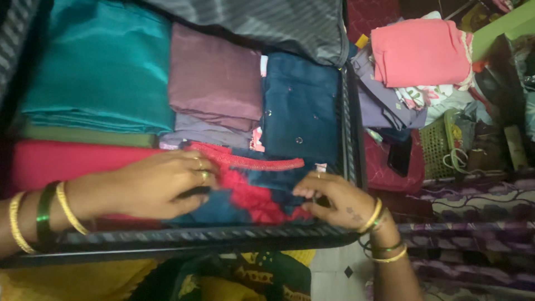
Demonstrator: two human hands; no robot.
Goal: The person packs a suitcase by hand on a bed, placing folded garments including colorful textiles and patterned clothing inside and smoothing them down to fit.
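left hand (153, 187) flat, open, pressing our red-and-navy garment (253, 192) | right hand (334, 200) pinching its edge | risk: folds bunch against suitcase rim (184, 238), we judge

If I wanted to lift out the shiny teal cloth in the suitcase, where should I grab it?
Probably by its folded front edge, the thick layered one facing the hands. The teal cloth lies flat on top of its stack in the suitcase, with nothing on it. Slide fingers under that fold from the near side, above the green layer, and lift with both hands.
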